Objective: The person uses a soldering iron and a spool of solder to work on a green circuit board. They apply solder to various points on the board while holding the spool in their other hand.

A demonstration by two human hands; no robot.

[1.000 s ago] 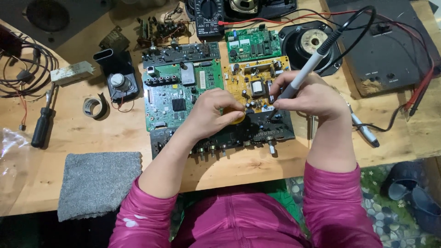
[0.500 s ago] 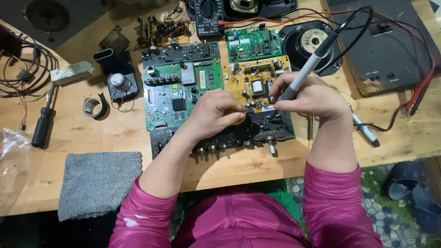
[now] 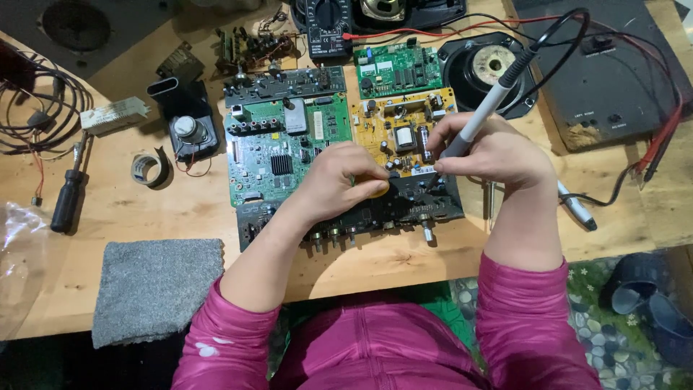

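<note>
My right hand (image 3: 491,155) grips a grey soldering iron (image 3: 485,114) like a pen, its tip down on the black circuit board (image 3: 419,206) near the front edge of the yellow circuit board (image 3: 393,130). My left hand (image 3: 343,180) rests on the black board beside the tip, fingers curled and pinching something small that I cannot make out. A green circuit board (image 3: 278,155) lies to the left of my left hand.
A grey cloth (image 3: 155,285) lies at the front left. A screwdriver (image 3: 66,202), tape roll (image 3: 149,168) and tangled wires (image 3: 36,108) are at the left. A multimeter (image 3: 328,25), a speaker (image 3: 491,68) and red and black probe leads (image 3: 657,144) sit behind and to the right.
</note>
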